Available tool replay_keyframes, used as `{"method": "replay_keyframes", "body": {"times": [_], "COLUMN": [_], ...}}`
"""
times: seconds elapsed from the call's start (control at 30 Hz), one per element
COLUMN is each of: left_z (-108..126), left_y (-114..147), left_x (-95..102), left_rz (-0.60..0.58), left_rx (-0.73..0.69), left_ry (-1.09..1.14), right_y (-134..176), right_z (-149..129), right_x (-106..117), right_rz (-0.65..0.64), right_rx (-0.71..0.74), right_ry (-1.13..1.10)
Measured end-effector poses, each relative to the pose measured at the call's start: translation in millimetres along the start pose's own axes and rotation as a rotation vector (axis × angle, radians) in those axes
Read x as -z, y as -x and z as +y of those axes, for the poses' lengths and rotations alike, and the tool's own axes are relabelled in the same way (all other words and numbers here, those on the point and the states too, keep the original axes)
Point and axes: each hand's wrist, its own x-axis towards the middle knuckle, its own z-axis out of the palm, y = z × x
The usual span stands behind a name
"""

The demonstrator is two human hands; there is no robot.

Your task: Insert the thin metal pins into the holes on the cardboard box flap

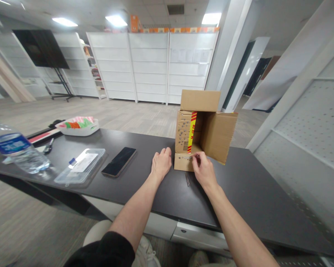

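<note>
An open cardboard box (204,126) stands on the dark table, its flaps spread towards me. Several small metal heads dot its left flap (183,129), and a row of them runs along the lower flap (180,163). My right hand (204,170) is closed in a pinch at the right part of that row; whatever is between its fingertips is too small to name. Just left of the box, my left hand (161,163) rests near the tabletop with fingers curled, their contents hidden. Thin metal pins (187,179) lie on the table below the lower flap.
A black phone (119,162) and a clear plastic case (80,167) lie to the left. Further left are a water bottle (16,148), a pen (48,146) and a white basket (79,129) with colourful packets. A perforated white panel (308,118) borders the right side.
</note>
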Motion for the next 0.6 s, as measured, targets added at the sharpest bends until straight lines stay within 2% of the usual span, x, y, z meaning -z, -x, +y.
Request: {"method": "replay_keyframes", "body": {"times": [0.33,0.6], "left_z": [-1.3,1.4], "left_y": [-1.4,-0.2], "left_x": [-3.1,3.3], "left_rz": [0.019,-0.033], "left_rx": [-0.022,0.005], "left_ry": [0.002,0.011], "right_y": [0.8,1.0], "right_z": [-1.2,-0.3], "right_x": [-0.2,-0.3], "right_rz": [-0.037,-0.036], "right_rx": [0.004,-0.004], "right_ry": [0.024,0.023]}}
